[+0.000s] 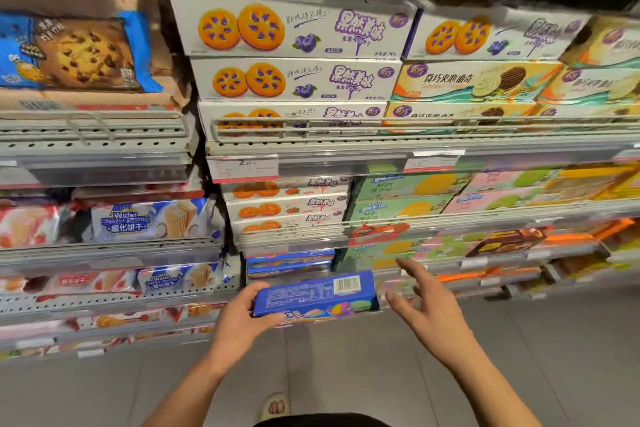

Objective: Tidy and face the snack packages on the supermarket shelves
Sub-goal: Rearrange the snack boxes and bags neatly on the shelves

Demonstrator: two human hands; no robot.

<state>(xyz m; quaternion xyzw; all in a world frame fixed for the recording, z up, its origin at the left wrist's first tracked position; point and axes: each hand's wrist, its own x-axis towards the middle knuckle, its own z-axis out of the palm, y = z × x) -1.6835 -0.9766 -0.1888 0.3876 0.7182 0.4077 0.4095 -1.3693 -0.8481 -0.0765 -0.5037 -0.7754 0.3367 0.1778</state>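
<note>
The left hand [239,317] grips a blue biscuit box [313,295] by its left end, fingers [260,287] curled over the top edge, barcode side up. The box sits low in the view, toward 6 o'clock, just in front of the stacked blue boxes [290,263] on the lower shelf [114,302]. At 3 o'clock of the box, the right hand [427,305] hovers just beside it with fingers spread wide, holding nothing.
</note>
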